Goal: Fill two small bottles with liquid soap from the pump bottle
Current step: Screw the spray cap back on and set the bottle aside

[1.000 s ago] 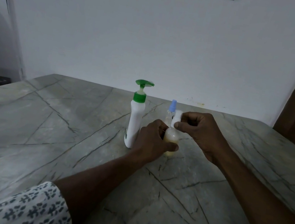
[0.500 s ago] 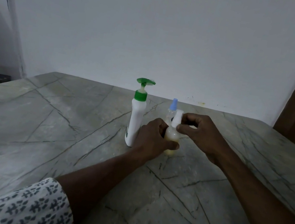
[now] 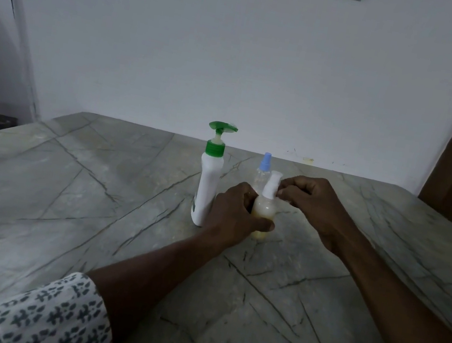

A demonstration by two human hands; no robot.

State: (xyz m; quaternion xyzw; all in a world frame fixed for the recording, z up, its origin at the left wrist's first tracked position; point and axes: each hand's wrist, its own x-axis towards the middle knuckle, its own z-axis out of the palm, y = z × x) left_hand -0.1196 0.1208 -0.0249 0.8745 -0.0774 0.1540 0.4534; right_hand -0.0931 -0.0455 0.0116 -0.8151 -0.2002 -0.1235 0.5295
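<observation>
Two small bottles: we see both just right of the frame's centre, one behind the other, close to the pump bottle (image 3: 208,186).
Front bottle (image 3: 264,209): upright on the table (image 3: 66,189), with pale yellowish liquid showing through most of its body.
White cap (image 3: 272,182): on the front bottle's neck; we cannot tell whether it is screwed home.
Left hand (image 3: 234,214): wrapped round the front bottle's body, thumb across its lower front.
Right hand (image 3: 314,201): reaching in from the right, fingertips pinching the white cap.
Rear bottle (image 3: 260,175): clear, with its blue cap (image 3: 266,161) on, partly hidden behind the front bottle and the hands; we cannot make out its fill level.
Pump bottle: white with a green pump, upright just left of the left hand, no hand on it.
Done, in our judgement: the front bottle has its soap, and the step in hand is working its cap.
Left, in our judgement: seating that cap firmly. The rear bottle is the open question. If it is empty, it must be opened, filled from the pump and closed, which would put us near halfway.
</observation>
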